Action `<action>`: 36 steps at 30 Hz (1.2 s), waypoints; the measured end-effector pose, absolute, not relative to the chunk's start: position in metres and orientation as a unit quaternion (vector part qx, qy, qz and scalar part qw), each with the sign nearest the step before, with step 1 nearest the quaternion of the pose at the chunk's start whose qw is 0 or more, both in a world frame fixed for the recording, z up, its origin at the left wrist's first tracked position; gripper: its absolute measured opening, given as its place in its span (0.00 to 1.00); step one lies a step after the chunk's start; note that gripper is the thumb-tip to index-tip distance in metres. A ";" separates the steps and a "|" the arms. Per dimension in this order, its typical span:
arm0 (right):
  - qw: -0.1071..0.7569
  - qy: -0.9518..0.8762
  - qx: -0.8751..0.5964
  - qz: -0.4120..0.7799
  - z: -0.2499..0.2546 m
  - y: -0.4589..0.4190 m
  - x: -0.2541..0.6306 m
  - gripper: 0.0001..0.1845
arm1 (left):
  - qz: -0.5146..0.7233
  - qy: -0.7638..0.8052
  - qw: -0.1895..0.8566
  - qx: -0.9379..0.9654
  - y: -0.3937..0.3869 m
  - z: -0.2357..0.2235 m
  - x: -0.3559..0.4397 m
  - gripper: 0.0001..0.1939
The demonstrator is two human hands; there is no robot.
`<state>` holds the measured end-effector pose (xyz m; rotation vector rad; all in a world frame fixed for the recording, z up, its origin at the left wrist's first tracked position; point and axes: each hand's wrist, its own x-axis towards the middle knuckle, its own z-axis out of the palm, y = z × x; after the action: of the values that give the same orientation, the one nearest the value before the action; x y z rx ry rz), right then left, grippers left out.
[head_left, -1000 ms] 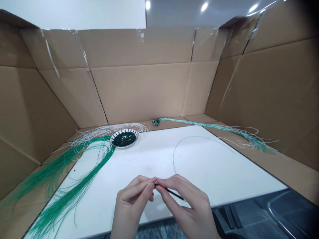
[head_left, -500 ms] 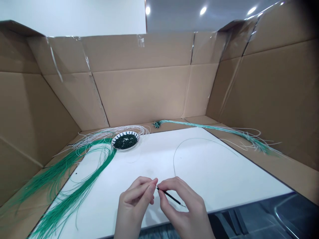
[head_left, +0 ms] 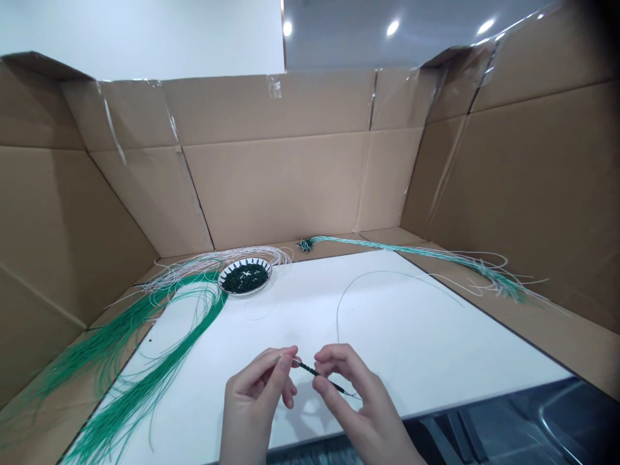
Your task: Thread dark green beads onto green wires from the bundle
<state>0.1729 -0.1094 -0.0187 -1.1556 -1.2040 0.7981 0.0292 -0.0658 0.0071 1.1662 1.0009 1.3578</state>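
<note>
My left hand [head_left: 256,387] pinches the thin, pale upper end of a dark beaded strand [head_left: 307,367] between thumb and index finger. The strand looks bumpy near that end and slants down to the right, between the fingers of my right hand [head_left: 356,397]. The right thumb rests against the strand, and its index finger is lifted a little above it. A fine wire trails from the strand's lower end beneath my right hand. Beyond the hand, a thin green wire [head_left: 338,316] curves across the white board.
A patterned dish [head_left: 223,287] of small dark green pieces stands at the back left. Green wires [head_left: 174,361] and white wires [head_left: 186,266] lie around it. A wire bundle with a dark beaded end [head_left: 306,245] stretches rightward. Cardboard walls [head_left: 290,181] enclose the white board [head_left: 411,336].
My hands have moved apart, and more of the strand shows between them. The right fingers have loosened and slid down along it, while the left still pinches its end.
</note>
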 end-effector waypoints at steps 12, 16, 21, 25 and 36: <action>0.659 -0.534 -0.426 0.315 -0.009 -0.108 0.172 0.07 | 0.527 0.313 0.634 0.471 -0.065 0.012 0.032 0.14; 0.624 -0.567 -0.414 0.343 -0.004 -0.108 0.179 0.12 | 0.499 0.281 0.670 0.472 -0.063 0.009 0.030 0.11; 0.572 -0.630 -0.426 0.306 0.007 -0.109 0.187 0.12 | 0.462 0.245 0.700 0.487 -0.059 0.004 0.024 0.12; 0.532 -0.670 -0.442 0.270 0.013 -0.109 0.191 0.10 | 0.405 0.251 0.714 0.513 -0.055 0.003 0.021 0.13; 0.487 -0.774 -0.390 0.111 0.013 -0.113 0.201 0.13 | 0.320 0.206 0.799 0.466 -0.052 -0.004 0.023 0.19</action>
<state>0.2010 -0.1132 0.0126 -0.9485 -1.8828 0.2689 0.0230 -0.0516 -0.0043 0.9991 0.4415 0.6859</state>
